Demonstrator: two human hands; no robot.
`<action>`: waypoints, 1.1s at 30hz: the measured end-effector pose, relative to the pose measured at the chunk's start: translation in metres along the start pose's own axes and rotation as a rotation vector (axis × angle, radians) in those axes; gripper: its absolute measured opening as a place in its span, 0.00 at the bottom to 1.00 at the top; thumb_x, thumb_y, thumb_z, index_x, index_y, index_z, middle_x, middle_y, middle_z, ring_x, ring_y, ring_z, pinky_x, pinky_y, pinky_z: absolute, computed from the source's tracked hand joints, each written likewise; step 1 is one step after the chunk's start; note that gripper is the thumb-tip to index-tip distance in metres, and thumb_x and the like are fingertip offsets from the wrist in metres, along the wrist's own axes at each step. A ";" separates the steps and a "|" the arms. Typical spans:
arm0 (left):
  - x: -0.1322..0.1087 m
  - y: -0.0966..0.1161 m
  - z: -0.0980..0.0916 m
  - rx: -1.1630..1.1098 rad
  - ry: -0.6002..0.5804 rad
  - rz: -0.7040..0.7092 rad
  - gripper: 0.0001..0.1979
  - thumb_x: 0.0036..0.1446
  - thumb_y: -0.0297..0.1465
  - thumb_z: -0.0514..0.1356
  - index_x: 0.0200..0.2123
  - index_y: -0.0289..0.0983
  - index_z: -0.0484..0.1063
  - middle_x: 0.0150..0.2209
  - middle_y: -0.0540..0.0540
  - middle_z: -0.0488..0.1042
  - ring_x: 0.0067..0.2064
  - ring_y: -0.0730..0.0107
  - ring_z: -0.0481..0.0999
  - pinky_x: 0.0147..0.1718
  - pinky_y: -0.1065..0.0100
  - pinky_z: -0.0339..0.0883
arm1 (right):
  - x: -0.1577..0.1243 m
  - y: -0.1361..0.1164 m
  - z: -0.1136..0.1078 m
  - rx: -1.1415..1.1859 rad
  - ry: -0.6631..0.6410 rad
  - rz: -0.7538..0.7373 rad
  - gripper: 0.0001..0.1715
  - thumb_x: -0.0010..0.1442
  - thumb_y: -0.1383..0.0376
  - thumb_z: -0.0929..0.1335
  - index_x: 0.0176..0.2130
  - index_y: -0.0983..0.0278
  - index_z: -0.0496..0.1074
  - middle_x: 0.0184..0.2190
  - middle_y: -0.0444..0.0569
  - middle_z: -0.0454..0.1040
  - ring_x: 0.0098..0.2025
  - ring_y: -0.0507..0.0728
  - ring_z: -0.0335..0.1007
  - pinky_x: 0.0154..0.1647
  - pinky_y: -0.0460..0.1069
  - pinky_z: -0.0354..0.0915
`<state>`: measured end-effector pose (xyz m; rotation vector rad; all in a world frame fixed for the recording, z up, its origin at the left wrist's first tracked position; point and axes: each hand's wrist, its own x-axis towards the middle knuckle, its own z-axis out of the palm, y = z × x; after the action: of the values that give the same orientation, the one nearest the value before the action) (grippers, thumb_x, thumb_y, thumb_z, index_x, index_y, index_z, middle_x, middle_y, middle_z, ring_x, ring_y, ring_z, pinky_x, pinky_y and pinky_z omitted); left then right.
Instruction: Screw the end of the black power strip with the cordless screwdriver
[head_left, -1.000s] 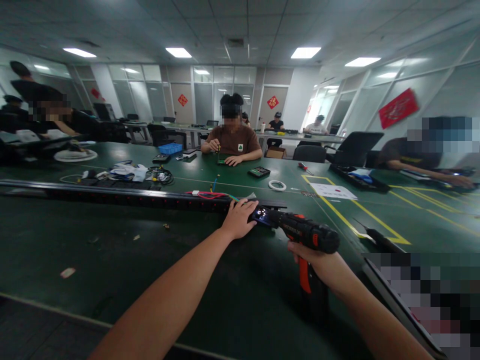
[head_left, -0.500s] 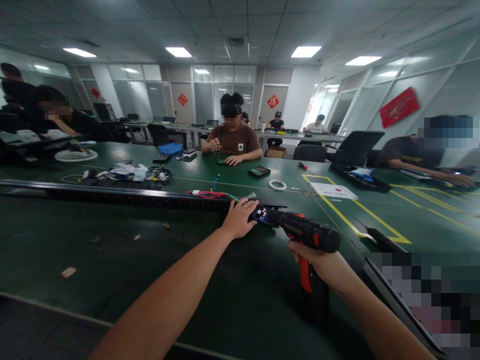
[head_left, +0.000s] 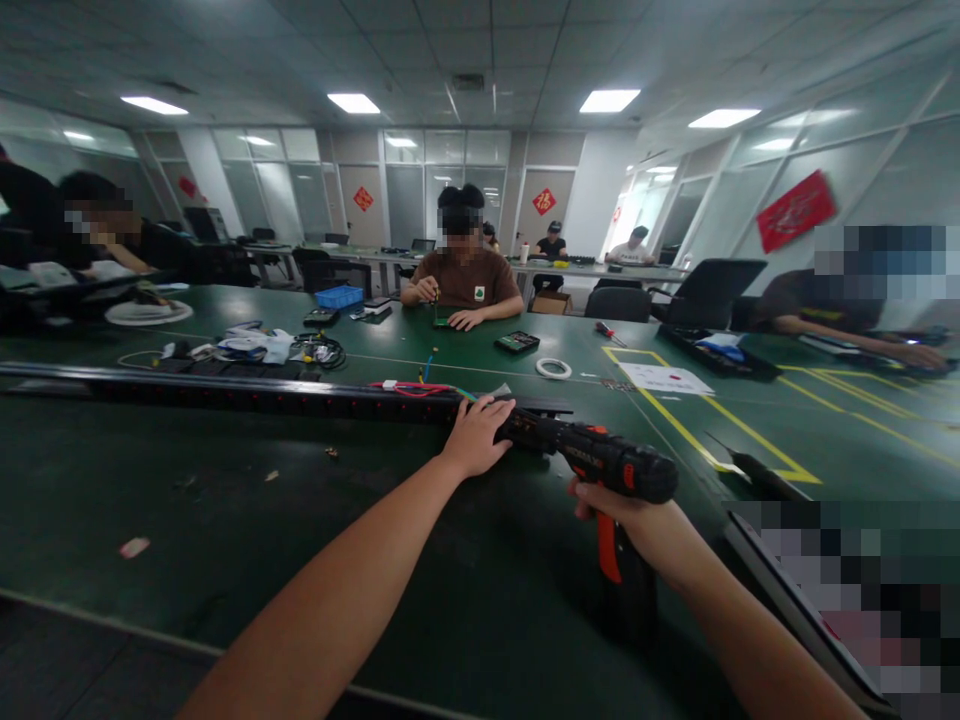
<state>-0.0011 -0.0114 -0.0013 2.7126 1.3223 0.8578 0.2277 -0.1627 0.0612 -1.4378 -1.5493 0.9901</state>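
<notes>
Two hands split the job: the left hand [head_left: 474,440], fingers released and flat, seemingly steadied the long black power strip [head_left: 225,392] at twelve o'clock, while the right hand [head_left: 637,520] clenched the black-and-orange cordless screwdriver [head_left: 607,462], its tip against the strip's end at one o'clock.

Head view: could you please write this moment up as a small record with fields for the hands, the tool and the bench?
left hand: palm down near the right end of the long black metal rail, fingers over its top
right hand: closed round the grip of the black and orange cordless drill
drill: roughly level, nose at the rail, beside the left hand
wires: red and blue wires lie on the rail, left of that hand
surface: dark green table
</notes>
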 end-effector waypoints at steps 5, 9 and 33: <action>0.000 0.001 -0.001 0.010 -0.017 -0.001 0.37 0.63 0.38 0.61 0.72 0.45 0.52 0.68 0.43 0.63 0.70 0.51 0.55 0.68 0.40 0.43 | -0.001 -0.002 0.000 0.032 -0.002 -0.013 0.20 0.53 0.51 0.74 0.37 0.64 0.78 0.30 0.52 0.80 0.34 0.63 0.75 0.41 0.58 0.68; 0.000 0.001 -0.001 0.012 -0.016 -0.009 0.37 0.63 0.38 0.62 0.72 0.44 0.53 0.68 0.43 0.63 0.70 0.51 0.55 0.69 0.40 0.42 | -0.001 -0.003 0.000 0.012 -0.004 -0.011 0.19 0.54 0.51 0.74 0.36 0.65 0.77 0.27 0.50 0.78 0.32 0.62 0.74 0.40 0.57 0.67; 0.000 0.004 -0.005 0.010 -0.019 -0.007 0.35 0.63 0.38 0.62 0.71 0.44 0.55 0.68 0.44 0.64 0.69 0.52 0.56 0.68 0.41 0.44 | -0.004 -0.011 0.000 -0.074 0.013 -0.018 0.15 0.55 0.53 0.72 0.30 0.63 0.74 0.23 0.46 0.73 0.28 0.58 0.70 0.33 0.53 0.65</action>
<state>-0.0003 -0.0150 0.0042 2.7151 1.3349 0.8245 0.2235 -0.1674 0.0707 -1.4756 -1.6019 0.9195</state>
